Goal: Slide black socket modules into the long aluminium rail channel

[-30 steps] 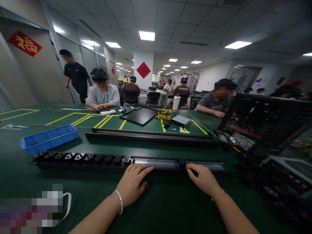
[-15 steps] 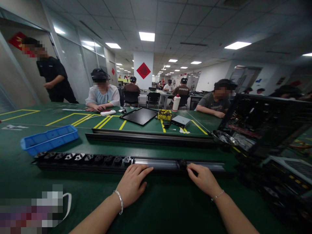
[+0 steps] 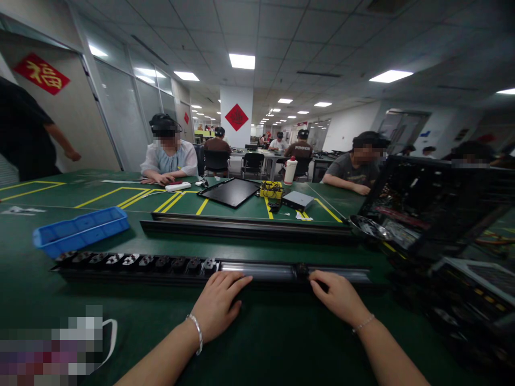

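A long black power strip with a row of sockets lies across the green table in front of me. My left hand rests flat, fingers stretched out, against the strip's near edge by its shiny middle section. My right hand lies further right, its fingertips touching the strip beside a small black knob. Neither hand holds anything.
A second long black rail lies behind the strip. A blue bin stands at the left, an open black chassis at the right. A black panel, yellow cables and a grey box lie beyond. Several people sit around; one stands far left.
Both hands stay where they were on the strip. The standing person in black at the back left has walked leftwards to the frame's edge.
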A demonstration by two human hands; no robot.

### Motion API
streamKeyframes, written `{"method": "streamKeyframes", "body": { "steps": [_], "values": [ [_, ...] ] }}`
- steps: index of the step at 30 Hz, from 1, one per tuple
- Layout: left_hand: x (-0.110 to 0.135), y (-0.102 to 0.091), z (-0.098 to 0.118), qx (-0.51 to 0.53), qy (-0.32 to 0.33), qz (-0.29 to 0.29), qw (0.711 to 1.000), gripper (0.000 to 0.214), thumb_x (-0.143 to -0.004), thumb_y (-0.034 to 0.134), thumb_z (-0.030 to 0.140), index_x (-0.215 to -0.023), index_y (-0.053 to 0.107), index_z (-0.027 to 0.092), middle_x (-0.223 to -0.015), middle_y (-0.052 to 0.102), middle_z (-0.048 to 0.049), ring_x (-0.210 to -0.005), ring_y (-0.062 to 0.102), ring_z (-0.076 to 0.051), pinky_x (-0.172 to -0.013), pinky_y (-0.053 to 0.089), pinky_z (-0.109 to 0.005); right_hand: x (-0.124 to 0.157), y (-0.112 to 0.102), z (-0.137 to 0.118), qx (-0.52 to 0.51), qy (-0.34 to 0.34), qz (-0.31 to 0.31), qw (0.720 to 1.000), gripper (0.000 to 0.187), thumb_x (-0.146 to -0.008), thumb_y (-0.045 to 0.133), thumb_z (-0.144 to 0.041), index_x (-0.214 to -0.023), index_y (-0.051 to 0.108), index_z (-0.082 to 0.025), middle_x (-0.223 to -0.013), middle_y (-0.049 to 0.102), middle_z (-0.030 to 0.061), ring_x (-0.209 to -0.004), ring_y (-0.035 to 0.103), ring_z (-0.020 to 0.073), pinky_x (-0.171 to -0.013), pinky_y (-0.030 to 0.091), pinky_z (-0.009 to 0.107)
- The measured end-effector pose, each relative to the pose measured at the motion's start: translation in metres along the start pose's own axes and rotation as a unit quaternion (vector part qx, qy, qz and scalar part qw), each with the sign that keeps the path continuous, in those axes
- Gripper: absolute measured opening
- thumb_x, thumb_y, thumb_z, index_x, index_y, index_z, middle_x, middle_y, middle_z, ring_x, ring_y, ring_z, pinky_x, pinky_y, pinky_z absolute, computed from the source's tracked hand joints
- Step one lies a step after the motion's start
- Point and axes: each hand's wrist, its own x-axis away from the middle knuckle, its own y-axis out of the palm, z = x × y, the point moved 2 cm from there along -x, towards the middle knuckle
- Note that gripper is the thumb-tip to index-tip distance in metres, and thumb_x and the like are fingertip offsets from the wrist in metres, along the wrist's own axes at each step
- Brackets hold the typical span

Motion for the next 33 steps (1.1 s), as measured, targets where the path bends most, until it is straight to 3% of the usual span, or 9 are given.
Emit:
{"method": "streamKeyframes", "body": {
  "steps": [6, 33],
  "values": [
    [0.0005, 0.002, -0.0015, -0.005, 0.005, 0.005, 1.0, 0.065, -0.073, 0.053, 0.012, -0.131, 0.035, 0.034, -0.126, 0.05, 0.0001, -0.116, 0.043, -0.021, -0.101, 0.03, -0.042, 0.0015, -0.0032, 0.003, -0.025, -0.003, 0.001, 1.0, 0.027, -0.08, 0.041, -0.032, -0.09, 0.066, -0.025, -0.096, 0.068, 0.0017, -0.09, 0.061, 0.0195, -0.082, 0.044, 0.033],
    [-0.0001, 0.0004, -0.0001, -0.001, -0.001, 0.001, 1.0, 0.064, -0.073, 0.053, 0.011, -0.131, 0.037, 0.033, -0.125, 0.05, 0.0001, -0.115, 0.043, -0.021, -0.101, 0.03, -0.042, -0.0002, -0.0046, 0.0023, -0.011, 0.0, 0.008, 1.0, 0.026, -0.083, 0.036, -0.033, -0.073, 0.058, -0.023, -0.075, 0.064, 0.0007, -0.072, 0.059, 0.0168, -0.068, 0.042, 0.028]
  ]
}}
